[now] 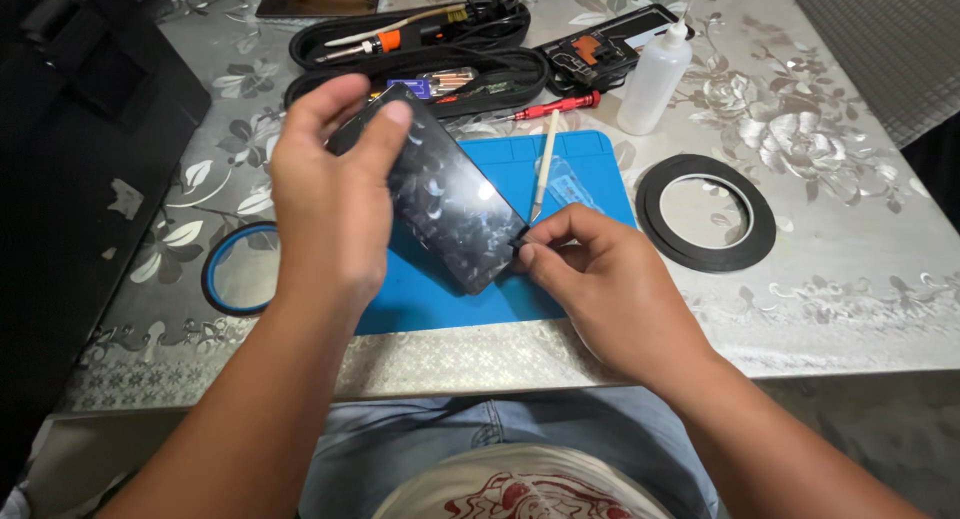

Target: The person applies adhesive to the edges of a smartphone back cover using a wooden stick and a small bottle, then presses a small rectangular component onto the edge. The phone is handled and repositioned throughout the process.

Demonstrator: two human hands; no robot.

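Your left hand (330,194) grips the black phone (445,194), fingers wrapped around its upper end, thumb on the glossy face. You hold it tilted above the blue work mat (590,169), not resting on it, likely so the lower edge faces your other hand. Glass reflects the room, so surface detail is hard to read.

Your right hand (600,279) has its fingers pinched narrow at the phone's lower right corner. They seem to nip a small dark tab or film edge there; too small to tell what exactly.

The mat lies on the desk (850,249), which has a floral cover. Lying on the mat: a thin pale spudger stick (545,164) and a small clear packet (570,187), near your right hand for easy reach. Just beyond the mat's far edge: a red screwdriver (560,104). Right of that stands a white squeeze bottle (655,74), upright. A black tape ring (706,211) lies flat to the right of the mat, a blue tape ring (222,269) to the left. Farther back: an open black tool case (420,49) with a soldering iron inside, and an opened phone body (600,49) beside it.
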